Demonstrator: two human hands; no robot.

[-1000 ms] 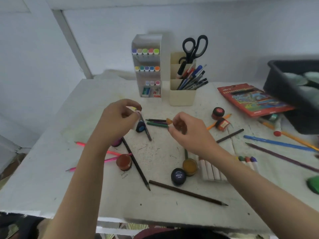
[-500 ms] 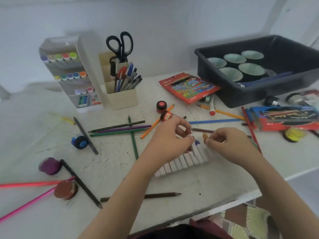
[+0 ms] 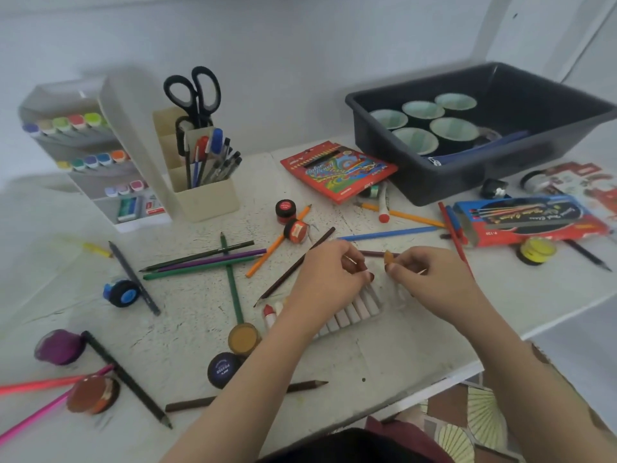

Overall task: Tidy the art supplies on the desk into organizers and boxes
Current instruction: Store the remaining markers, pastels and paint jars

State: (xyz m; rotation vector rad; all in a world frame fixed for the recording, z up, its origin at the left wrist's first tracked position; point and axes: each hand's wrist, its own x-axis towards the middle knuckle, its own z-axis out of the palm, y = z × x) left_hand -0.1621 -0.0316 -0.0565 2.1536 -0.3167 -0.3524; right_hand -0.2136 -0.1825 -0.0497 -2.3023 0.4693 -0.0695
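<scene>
Bearings are taken from the two hands; 12 o'clock is the far wall.

Left hand [image 3: 329, 279]: fingers curled downward, tips over the far end of the crayon row [image 3: 350, 312]. Cannot tell whether they grip anything.
Right hand [image 3: 430, 275]: thumb and forefinger clamped on an orange stub [image 3: 389, 257], held just above the tabletop [image 3: 384, 355] and just beside the left fingertips. The hands are near each other but apart.

Crayon row: white sticks lying side by side, partly under the left hand, running off toward 8 o'clock. A red-tipped stick [image 3: 268, 314] lies at that end.

- 10 o'clock: marker rack [image 3: 83, 155] with coloured caps in tiers. Just beside it is the holder [image 3: 203, 198], with pens and scissors [image 3: 193, 95] standing in it.
- 12 o'clock: red pencil box [image 3: 337, 170], lying flat.
- 1 o'clock: grey bin [image 3: 467, 182] with five cups [image 3: 417, 140] inside.
- 3 o'clock: blue-red box [image 3: 531, 218], with a yellow jar [image 3: 537, 250] just in front of it.
- 11 o'clock: two red jars [image 3: 285, 208] close together.
- 7 o'clock: ochre jar [image 3: 243, 337] and dark blue jar [image 3: 223, 369], side by side.
- 8 o'clock, well apart from the hands: purple jar [image 3: 58, 347] and brown jar [image 3: 91, 394].
- 9 o'clock: loose pencils [image 3: 230, 279], crossed over one another.
</scene>
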